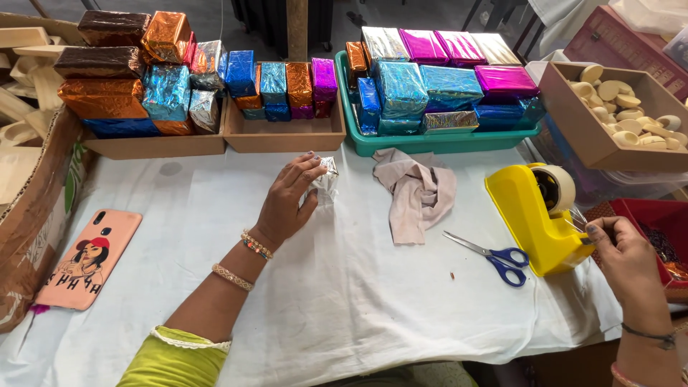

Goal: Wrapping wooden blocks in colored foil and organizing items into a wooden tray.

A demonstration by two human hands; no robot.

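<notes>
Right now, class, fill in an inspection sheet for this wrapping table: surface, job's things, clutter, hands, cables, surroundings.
Surface: white cloth-covered table.
Job's things: silver foil-wrapped block; yellow tape dispenser.
Clutter: blue-handled scissors, crumpled beige rag, phone in pink case.
Hands: left hand has its grip on the block; right hand pinches at the dispenser's edge.
Cables: nothing seen.
Surroundings: teal tray and wooden trays of foil-wrapped blocks; box of pale round pieces.

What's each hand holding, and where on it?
Left hand presses the small silver foil-wrapped block from its left side. Right hand pinches tape at the yellow dispenser front.
</notes>
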